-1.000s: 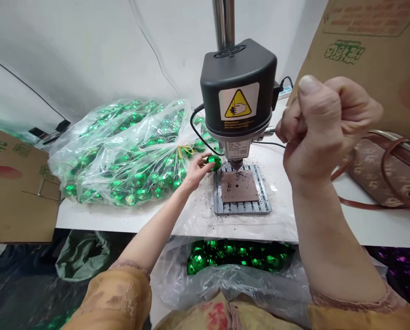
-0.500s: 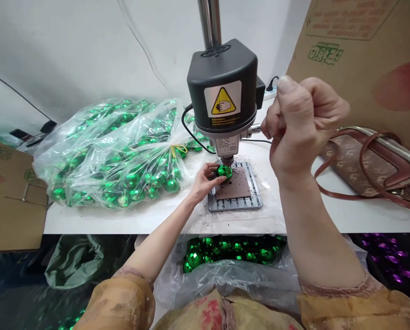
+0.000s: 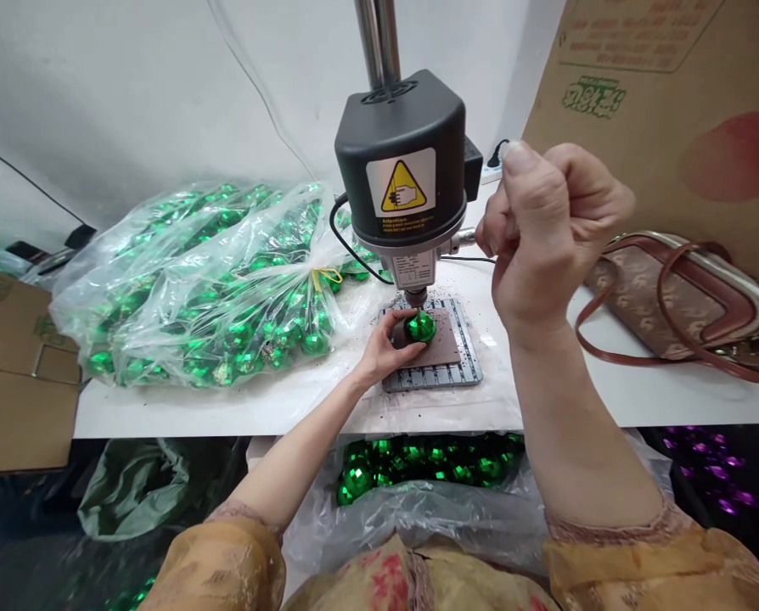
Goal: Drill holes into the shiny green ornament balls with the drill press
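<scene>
As left hand cups green bauble; right fist raised

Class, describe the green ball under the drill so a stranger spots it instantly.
Find the black bench drill. Below its chuck, over the brown plate, is a faceted green ornament ball. Unlike the bagged ones, it is held by the left hand.

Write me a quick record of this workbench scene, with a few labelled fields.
Machine: small bench drill, its chuck directly above the bauble
Left hand: holding a faceted green bauble over a brown pad
Right hand: raised fist, apparently closed on the drill's side lever
Nearby: tied clear bag of green baubles, open plastic bag of green baubles below the bench, patterned handbag, cardboard sheet
</scene>
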A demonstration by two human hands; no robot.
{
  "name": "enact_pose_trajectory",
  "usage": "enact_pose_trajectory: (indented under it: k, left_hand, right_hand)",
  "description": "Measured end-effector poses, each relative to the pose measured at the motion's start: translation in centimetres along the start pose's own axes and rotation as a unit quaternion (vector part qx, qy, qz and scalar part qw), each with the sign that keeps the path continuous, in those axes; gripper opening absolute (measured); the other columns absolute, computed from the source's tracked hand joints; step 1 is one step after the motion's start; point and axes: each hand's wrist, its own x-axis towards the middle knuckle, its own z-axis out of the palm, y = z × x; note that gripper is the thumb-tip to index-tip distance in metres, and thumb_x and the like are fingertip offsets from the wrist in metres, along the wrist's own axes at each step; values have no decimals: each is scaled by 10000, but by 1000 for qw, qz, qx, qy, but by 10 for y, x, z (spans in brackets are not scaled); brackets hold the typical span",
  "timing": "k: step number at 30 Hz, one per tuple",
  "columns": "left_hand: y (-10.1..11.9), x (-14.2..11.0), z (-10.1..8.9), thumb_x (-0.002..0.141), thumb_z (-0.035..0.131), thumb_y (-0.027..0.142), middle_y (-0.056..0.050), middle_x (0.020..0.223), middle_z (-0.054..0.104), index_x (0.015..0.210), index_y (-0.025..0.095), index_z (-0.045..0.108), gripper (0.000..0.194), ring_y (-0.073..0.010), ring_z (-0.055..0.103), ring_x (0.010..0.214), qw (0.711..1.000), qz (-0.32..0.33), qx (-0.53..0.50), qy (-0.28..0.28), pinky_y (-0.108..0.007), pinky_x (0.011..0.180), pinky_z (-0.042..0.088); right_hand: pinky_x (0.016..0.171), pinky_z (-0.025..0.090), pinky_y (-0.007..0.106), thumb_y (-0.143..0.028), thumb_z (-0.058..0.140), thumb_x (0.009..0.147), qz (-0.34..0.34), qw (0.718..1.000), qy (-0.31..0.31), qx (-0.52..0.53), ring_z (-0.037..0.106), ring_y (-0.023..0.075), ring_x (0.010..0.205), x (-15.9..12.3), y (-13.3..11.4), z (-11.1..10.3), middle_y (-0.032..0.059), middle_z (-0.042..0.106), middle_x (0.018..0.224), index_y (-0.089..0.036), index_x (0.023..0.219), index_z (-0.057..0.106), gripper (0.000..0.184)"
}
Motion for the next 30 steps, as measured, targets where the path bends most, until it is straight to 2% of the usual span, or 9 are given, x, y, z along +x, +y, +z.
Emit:
enact_pose_trajectory:
  k: [7, 14, 19, 30]
  left_hand:
    - [0, -3, 14, 737, 850, 409, -99, 1237, 666, 1122, 195, 558, 528, -239, 647, 1134, 995, -35, -91, 9, -423, 1038, 490]
    - [0, -3, 13, 743, 849, 404, -110, 1262, 654, 1133, 195, 546, 536, -255, 630, 1181, 994, -46, -99, 0, -461, 1080, 467]
    - [-1, -4, 14, 744, 848, 409, -107, 1271, 650, 1143, 200, 547, 542, -253, 628, 1186, 993, -43, -108, -3, -462, 1085, 466]
    - [-2, -4, 15, 740, 847, 430, -102, 1255, 656, 1137, 202, 544, 549, -244, 634, 1174, 993, -40, -110, -1, -456, 1084, 468]
  right_hand:
    - [439, 238, 197, -311, 608, 884, -4, 1000, -5, -26, 315, -7, 385, -1, 2, -1, -91, 307, 439, -189, 554, 285, 478]
    - [433, 231, 233, -264, 599, 895, -3, 1000, -7, -27, 320, 21, 392, -5, 2, -5, -74, 283, 451, -193, 553, 266, 483]
    - [425, 232, 277, -337, 636, 871, -12, 999, 0, -48, 301, 38, 406, -17, 5, -12, -60, 230, 473, -190, 554, 224, 540]
    - [441, 197, 248, -297, 585, 884, -70, 998, -3, -3, 227, 17, 408, -29, 14, -15, -55, 187, 485, -168, 577, 157, 543]
